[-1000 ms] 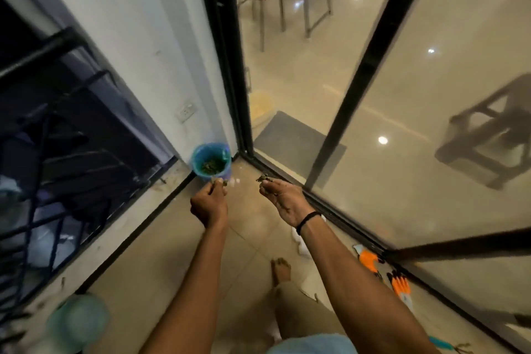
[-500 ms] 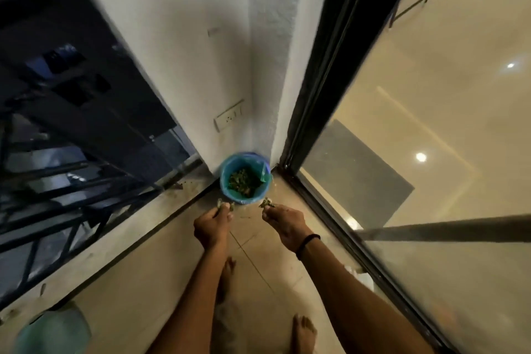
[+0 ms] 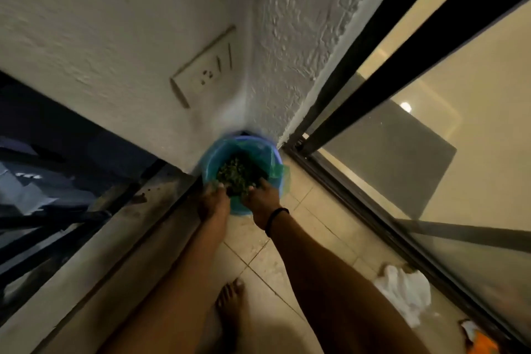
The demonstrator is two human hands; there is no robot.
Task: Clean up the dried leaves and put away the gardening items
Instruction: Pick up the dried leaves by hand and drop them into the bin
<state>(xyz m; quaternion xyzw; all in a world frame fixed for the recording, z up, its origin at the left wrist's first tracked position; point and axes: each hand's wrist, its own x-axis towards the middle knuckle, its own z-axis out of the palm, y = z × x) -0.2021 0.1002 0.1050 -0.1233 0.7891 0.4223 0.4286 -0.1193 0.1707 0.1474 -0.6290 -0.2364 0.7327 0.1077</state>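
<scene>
Beige floor tiles (image 3: 304, 227) mid-frame bear a round blue plastic bin (image 3: 213, 162); left hand (image 3: 214, 199) and right hand (image 3: 261, 198) dip into light, brittle dried leaves (image 3: 235, 175), probably best cupped loosely, grip too blurred to tell.

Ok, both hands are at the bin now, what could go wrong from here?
The left hand and right hand sit over the near rim of the blue bin, not over the dried leaves in its middle, so anything dropped may land on the tiled floor. The green liner sags on the right side; bits could slip between it and the bin. The bare foot could tread specks about.
</scene>
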